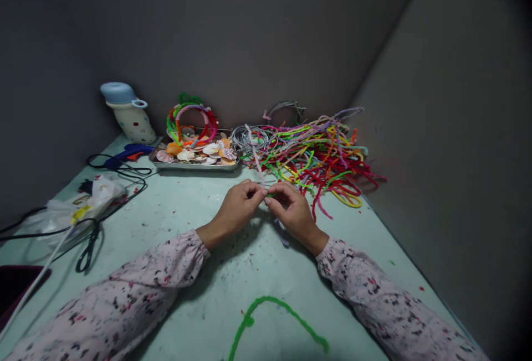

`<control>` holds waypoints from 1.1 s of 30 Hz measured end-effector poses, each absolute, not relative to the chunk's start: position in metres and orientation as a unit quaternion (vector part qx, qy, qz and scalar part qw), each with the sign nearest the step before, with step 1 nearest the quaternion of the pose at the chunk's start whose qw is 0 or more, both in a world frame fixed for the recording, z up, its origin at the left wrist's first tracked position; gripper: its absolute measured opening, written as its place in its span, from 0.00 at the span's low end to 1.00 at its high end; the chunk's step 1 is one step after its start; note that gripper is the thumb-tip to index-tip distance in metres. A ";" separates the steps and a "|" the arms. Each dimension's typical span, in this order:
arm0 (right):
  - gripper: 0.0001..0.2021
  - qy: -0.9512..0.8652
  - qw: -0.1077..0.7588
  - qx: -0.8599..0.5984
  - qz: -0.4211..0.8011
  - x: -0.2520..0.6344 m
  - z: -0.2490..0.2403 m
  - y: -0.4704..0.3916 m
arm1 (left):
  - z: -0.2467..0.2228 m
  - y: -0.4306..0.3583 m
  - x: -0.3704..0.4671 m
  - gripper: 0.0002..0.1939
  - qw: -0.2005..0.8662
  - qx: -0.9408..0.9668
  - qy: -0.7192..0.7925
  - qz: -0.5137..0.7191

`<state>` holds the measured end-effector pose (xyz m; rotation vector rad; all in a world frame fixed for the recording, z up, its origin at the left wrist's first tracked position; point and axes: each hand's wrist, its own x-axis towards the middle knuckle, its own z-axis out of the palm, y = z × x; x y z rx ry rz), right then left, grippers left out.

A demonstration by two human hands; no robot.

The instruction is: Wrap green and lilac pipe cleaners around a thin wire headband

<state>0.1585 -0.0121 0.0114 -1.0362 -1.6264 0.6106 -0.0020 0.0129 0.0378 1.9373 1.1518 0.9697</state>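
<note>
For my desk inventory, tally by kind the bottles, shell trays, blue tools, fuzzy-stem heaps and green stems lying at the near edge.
Bottle: 1
Shell tray: 1
Blue tool: 1
Fuzzy-stem heap: 1
Green stem, near edge: 1
Total: 5

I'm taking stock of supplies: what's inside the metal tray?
The tray holds white, orange and pinkish shells, with fuzzy coloured rings standing on them. Its floor is covered, so what lies beneath the top shells can't be seen.

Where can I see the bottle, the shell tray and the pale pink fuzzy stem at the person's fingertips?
Bottle (133,124): head camera view, on the spotted body below its blue lid.
Shell tray (195,166): head camera view, on its front wall.
Pale pink fuzzy stem (256,157): head camera view, partway along its length.
</note>
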 end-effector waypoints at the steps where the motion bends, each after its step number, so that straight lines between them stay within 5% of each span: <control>1: 0.05 -0.680 0.531 -0.434 0.260 0.158 0.012 -0.012 | 0.038 0.013 -0.002 0.14 0.341 0.743 0.441 0.370; 33: 0.06 -0.669 0.536 -0.409 0.313 0.163 0.009 -0.008 | 0.041 0.013 -0.003 0.15 0.377 0.722 0.442 0.375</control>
